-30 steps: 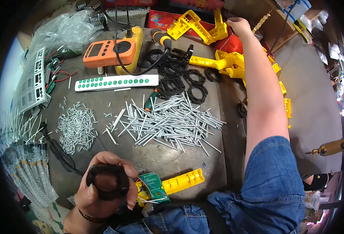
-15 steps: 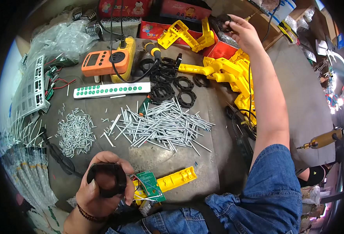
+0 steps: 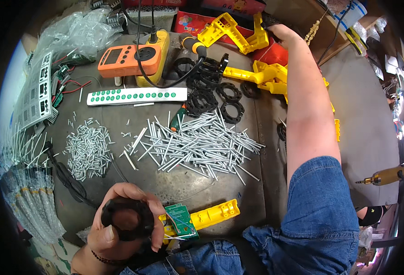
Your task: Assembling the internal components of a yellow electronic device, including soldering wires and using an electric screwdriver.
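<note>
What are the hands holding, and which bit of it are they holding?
The left hand holds a round black part by its outer edge, thumb on the rim. Whether the right hand holds anything can't be told.

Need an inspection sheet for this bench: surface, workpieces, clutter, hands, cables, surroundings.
Surface: grey tabletop, shiny patch near the long metal rods.
Workpieces: black round part in hand; green circuit board by a yellow housing at the near edge.
Clutter: heap of short screws, loose black rings, clear plastic bags.
Hands: left hand grips the black round part; right hand reaches to the far right, fingertips obscured, grip unclear.
Cables: black cable loops past the orange meter; bundled black cord at left.
Surroundings: gold-coloured power driver at right.
</note>
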`<state>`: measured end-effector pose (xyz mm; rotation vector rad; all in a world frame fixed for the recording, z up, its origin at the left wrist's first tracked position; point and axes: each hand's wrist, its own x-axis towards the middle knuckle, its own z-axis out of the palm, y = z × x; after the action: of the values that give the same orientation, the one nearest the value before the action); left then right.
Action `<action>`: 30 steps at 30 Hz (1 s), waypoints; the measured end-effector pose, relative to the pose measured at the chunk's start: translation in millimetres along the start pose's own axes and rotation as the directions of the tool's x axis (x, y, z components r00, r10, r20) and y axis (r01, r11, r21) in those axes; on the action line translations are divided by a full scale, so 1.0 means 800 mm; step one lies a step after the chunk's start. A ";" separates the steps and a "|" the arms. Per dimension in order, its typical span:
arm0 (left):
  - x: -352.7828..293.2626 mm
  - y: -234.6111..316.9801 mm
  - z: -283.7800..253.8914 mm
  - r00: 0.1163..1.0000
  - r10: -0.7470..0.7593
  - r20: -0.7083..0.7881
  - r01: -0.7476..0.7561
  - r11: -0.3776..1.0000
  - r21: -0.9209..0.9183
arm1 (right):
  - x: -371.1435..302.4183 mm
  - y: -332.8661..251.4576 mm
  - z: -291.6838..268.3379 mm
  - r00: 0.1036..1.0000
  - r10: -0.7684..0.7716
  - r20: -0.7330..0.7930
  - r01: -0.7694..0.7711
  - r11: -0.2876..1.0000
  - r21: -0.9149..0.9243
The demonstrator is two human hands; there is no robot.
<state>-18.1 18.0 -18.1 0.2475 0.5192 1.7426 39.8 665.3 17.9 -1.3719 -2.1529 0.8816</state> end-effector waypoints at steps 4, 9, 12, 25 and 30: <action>-0.002 0.000 -0.002 0.999 -0.013 -0.034 0.013 1.000 0.007 | -0.022 -0.018 0.005 0.988 0.032 0.148 -0.027 0.999 -0.035; -0.001 0.000 -0.006 0.999 -0.003 -0.046 0.003 1.000 -0.002 | -0.020 -0.023 0.020 0.997 0.013 0.070 0.010 0.949 -0.316; 0.000 0.002 -0.004 0.998 -0.019 -0.052 0.019 1.000 -0.008 | -0.020 -0.022 0.013 0.994 -0.037 0.100 0.069 0.940 -0.335; 0.005 -0.010 0.002 0.994 0.107 0.018 -0.108 0.990 0.092 | -0.066 -0.011 -0.033 0.963 -0.152 -0.224 0.116 0.979 -0.167; -0.001 -0.013 -0.003 0.994 0.101 -0.031 -0.096 0.988 0.117 | -0.105 0.024 -0.063 0.747 -0.665 0.001 0.455 0.510 -0.730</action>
<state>-10.2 18.6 -24.7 0.3281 0.6453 1.8181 119.5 608.5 37.6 -0.8234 -2.5391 -0.4362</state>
